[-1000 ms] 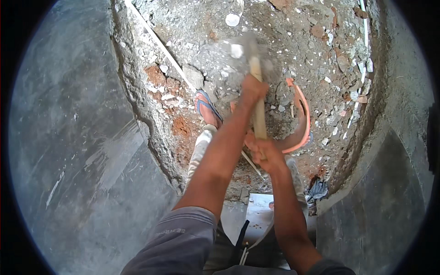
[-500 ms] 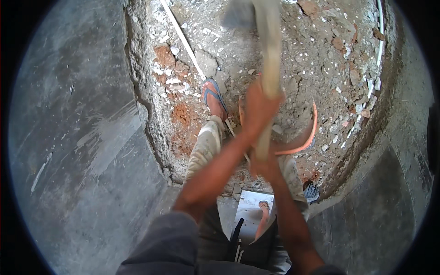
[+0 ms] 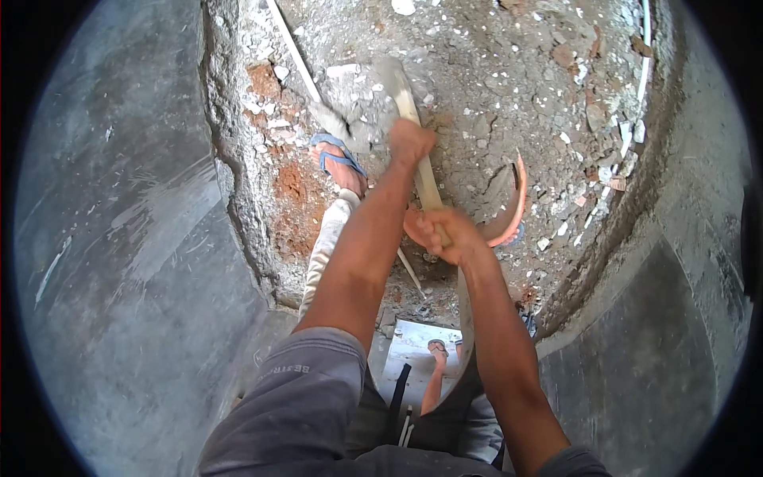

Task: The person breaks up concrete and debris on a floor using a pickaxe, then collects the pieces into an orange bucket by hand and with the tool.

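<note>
Both my hands grip the pale wooden handle (image 3: 427, 184) of a hoe. My left hand (image 3: 412, 141) is wrapped round it nearer the head, and my right hand (image 3: 447, 235) closes round the near end. The hoe's grey head (image 3: 389, 73) is blurred and sits low at the broken ground (image 3: 469, 87), just beyond a grey chunk of rubble (image 3: 362, 133). Close to the right hand lies an orange curved rim (image 3: 519, 207), seemingly of a pan; my hands and forearm hide part of it.
My sandalled left foot (image 3: 338, 163) stands by a thin white pipe (image 3: 294, 48). White fragments and reddish brick pieces (image 3: 265, 81) litter the soil. A jagged edge borders the smooth grey floor (image 3: 119, 238). Behind me, a sandalled foot (image 3: 437, 347) shows by a white panel (image 3: 409, 330).
The hoe has swung down from a raised position to the ground, its head shifting left. My arms have reached forward. The grey chunk beside my foot has shifted and broken up.
</note>
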Action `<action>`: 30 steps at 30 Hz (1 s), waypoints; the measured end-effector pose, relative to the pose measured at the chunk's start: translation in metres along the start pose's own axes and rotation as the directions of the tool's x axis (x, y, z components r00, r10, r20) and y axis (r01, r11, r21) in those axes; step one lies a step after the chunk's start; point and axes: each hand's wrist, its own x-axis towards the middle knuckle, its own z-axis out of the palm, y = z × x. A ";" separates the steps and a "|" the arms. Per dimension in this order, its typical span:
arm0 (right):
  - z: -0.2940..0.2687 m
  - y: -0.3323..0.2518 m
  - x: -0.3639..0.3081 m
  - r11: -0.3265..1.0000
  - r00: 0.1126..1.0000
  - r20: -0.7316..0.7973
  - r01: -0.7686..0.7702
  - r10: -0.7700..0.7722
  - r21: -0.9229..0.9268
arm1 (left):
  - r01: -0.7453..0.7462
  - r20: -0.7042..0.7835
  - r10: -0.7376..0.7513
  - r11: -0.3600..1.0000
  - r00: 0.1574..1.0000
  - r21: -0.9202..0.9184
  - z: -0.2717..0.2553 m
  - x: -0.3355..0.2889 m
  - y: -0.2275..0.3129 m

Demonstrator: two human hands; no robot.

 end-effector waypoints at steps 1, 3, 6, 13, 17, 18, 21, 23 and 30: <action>-0.012 0.013 -0.018 1.000 1.000 -0.004 0.013 -0.013 0.005 | -0.023 0.042 0.023 1.000 0.999 0.004 0.010 -0.020 0.001; -0.039 0.053 -0.045 0.998 0.998 0.027 0.050 -0.049 -0.041 | -0.029 -0.037 0.027 0.998 0.999 -0.055 0.032 -0.066 -0.008; -0.061 0.115 -0.126 0.973 0.982 -0.101 0.136 -0.157 -0.188 | 0.136 0.221 -0.033 0.873 0.975 -0.469 0.042 -0.146 -0.002; -0.036 0.226 -0.198 0.954 0.920 -0.387 -0.056 -0.065 -0.295 | 0.345 0.453 0.005 0.640 0.891 -0.686 0.041 -0.277 -0.065; -0.015 0.242 -0.181 0.884 0.879 -0.464 -0.128 -0.108 -0.449 | 0.382 0.493 0.042 0.576 0.869 -0.723 -0.006 -0.268 -0.069; -0.015 0.245 -0.175 0.752 0.862 -0.403 -0.039 -0.308 -0.658 | 0.401 0.489 0.065 0.486 0.870 -0.777 -0.018 -0.264 -0.067; 0.012 0.211 -0.178 0.624 0.888 -0.167 0.157 -0.428 -0.765 | 0.341 0.422 0.108 0.429 0.900 -0.837 -0.086 -0.252 -0.049; 0.049 0.176 -0.196 0.681 0.928 0.003 0.275 -0.373 -0.679 | 0.337 0.415 0.129 0.398 0.901 -0.853 -0.153 -0.236 -0.042; 0.038 0.112 -0.318 0.730 0.438 -0.590 0.492 -0.678 -0.474 | 0.443 0.514 0.079 0.407 0.854 -0.798 -0.373 -0.194 -0.040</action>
